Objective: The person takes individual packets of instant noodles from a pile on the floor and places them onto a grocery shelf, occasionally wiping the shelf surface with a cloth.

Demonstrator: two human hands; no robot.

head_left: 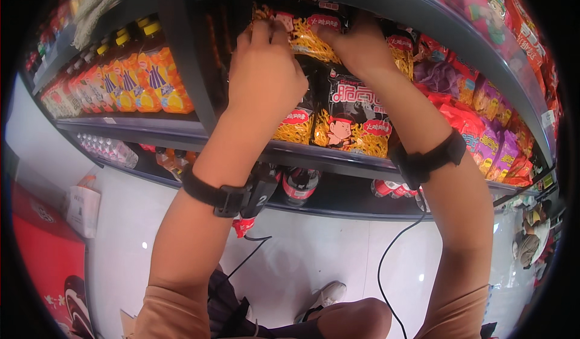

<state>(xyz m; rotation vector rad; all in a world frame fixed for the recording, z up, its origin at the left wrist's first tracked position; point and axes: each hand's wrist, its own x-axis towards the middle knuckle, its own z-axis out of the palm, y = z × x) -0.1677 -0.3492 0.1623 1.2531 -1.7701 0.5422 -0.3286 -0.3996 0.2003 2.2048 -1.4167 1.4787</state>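
On the shelf in front of me, a black and yellow snack bag (311, 46) lies on top of other bags of the same kind. My left hand (266, 67) has its curled fingers at the bag's left side. From the right, my right hand (362, 49) presses its thumb on the bag's front, its other fingers partly hidden in the shadow behind. Below them, a matching snack bag (353, 112) faces outward at the shelf's front. Another black bag (296, 124) stands left of it, partly covered by my left hand and wrist.
Orange drink bottles (151, 73) line the shelf to the left, beyond a dark upright post (184, 49). Red and purple snack bags (477, 134) fill the right side. A dark cola bottle (299, 185) stands on the lower shelf. Cables (386, 248) hang from my wrist straps.
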